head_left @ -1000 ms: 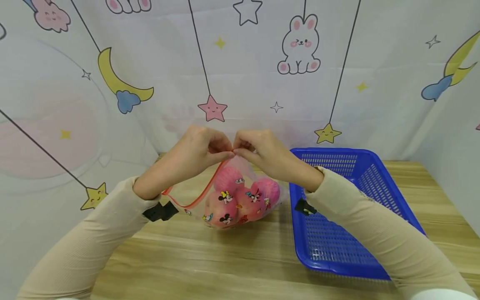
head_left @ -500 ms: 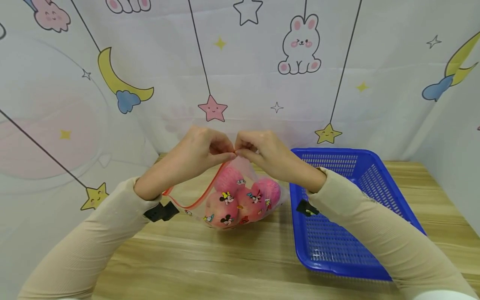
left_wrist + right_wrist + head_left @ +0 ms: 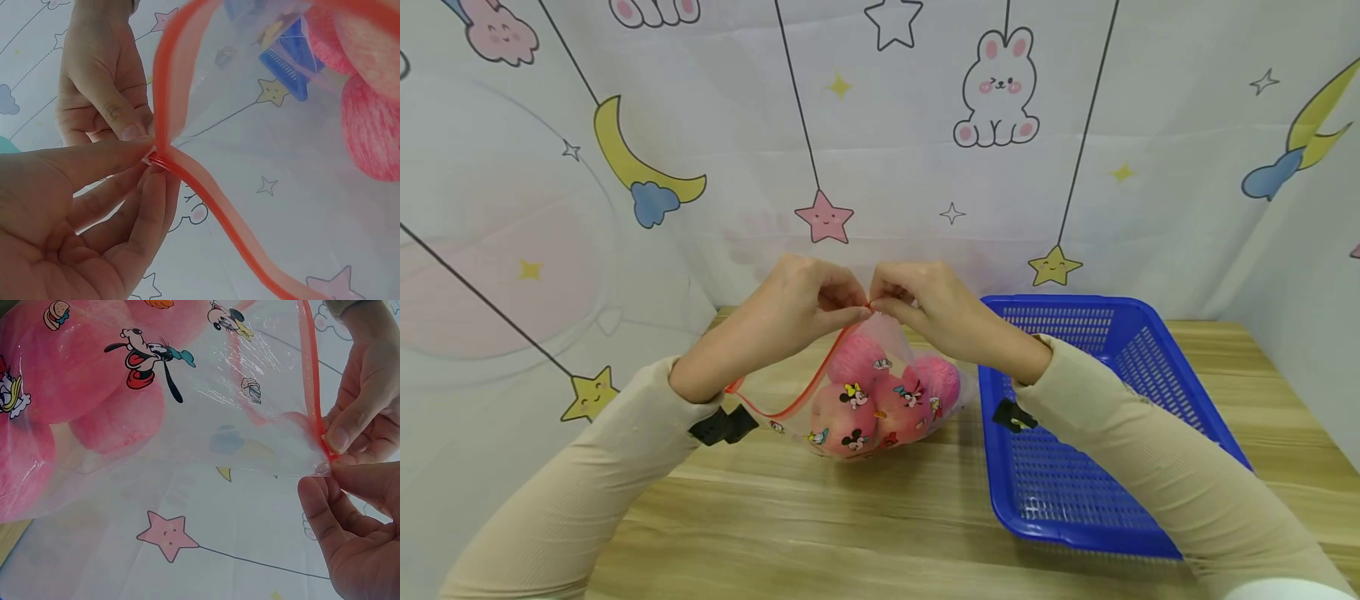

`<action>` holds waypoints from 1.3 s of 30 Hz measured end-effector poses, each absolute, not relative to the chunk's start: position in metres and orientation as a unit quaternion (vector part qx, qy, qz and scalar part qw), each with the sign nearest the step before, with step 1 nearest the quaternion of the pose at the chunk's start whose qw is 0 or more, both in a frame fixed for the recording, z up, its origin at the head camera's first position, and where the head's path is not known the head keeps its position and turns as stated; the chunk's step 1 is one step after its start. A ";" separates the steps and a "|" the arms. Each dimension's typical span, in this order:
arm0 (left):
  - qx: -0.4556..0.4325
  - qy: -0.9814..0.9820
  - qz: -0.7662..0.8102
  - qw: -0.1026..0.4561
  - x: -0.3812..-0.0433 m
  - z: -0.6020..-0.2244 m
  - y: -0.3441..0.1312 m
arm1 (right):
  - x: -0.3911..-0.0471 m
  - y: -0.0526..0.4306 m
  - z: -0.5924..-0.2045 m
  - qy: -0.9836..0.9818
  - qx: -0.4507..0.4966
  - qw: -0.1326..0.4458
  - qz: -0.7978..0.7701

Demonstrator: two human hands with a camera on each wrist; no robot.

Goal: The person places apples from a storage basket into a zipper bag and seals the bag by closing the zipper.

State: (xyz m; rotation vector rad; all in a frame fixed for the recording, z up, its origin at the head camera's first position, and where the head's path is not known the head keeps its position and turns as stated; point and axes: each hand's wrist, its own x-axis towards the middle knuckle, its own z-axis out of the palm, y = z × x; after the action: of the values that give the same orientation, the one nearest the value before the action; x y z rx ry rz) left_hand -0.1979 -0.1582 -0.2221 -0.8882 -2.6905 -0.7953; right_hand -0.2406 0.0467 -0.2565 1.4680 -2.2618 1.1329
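A clear zip bag (image 3: pixel 880 417) with cartoon prints and a red zip strip (image 3: pixel 797 400) sits on the table. Inside are several pink-red round fruits (image 3: pixel 119 419). My left hand (image 3: pixel 793 304) pinches one end of the red strip at the bag's upper corner, between thumb and fingers. Right beside it, my right hand (image 3: pixel 936 308) pinches the same corner, the fingertips of both hands nearly meeting. In the left wrist view the strip's two edges (image 3: pixel 234 228) spread apart away from the fingers, so the mouth gapes there. In the head view my left forearm hides part of the strip.
A blue plastic basket (image 3: pixel 992 492) with slotted walls stands close to the bag on the right, partly under my right forearm. The wood-grain table (image 3: pixel 820 533) ends against a white printed cloth (image 3: pixel 895 167) at the back.
Both hands have shifted very slightly to the right over the last second, still pinching the bag's corner. The bag's fruits and the basket have hardly moved.
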 end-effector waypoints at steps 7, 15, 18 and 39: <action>-0.299 -0.910 -0.269 0.099 -0.198 -0.224 -0.158 | -0.242 0.048 -0.258 -0.767 0.501 0.110 0.384; -0.298 -0.912 -0.264 0.102 -0.200 -0.228 -0.161 | -0.244 0.050 -0.258 -0.773 0.494 0.104 0.383; -0.298 -0.912 -0.264 0.101 -0.200 -0.228 -0.161 | -0.244 0.051 -0.257 -0.773 0.495 0.104 0.383; -0.287 -0.917 -0.262 0.091 -0.199 -0.232 -0.165 | -0.245 0.051 -0.260 -0.774 0.494 0.102 0.383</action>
State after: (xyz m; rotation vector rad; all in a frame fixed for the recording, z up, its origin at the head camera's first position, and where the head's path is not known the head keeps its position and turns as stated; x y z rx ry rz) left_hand -0.1994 -0.1650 -0.2315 -0.8543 -2.7252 -0.7789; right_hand -0.2449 0.0514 -0.2601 1.4588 -2.2853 1.1296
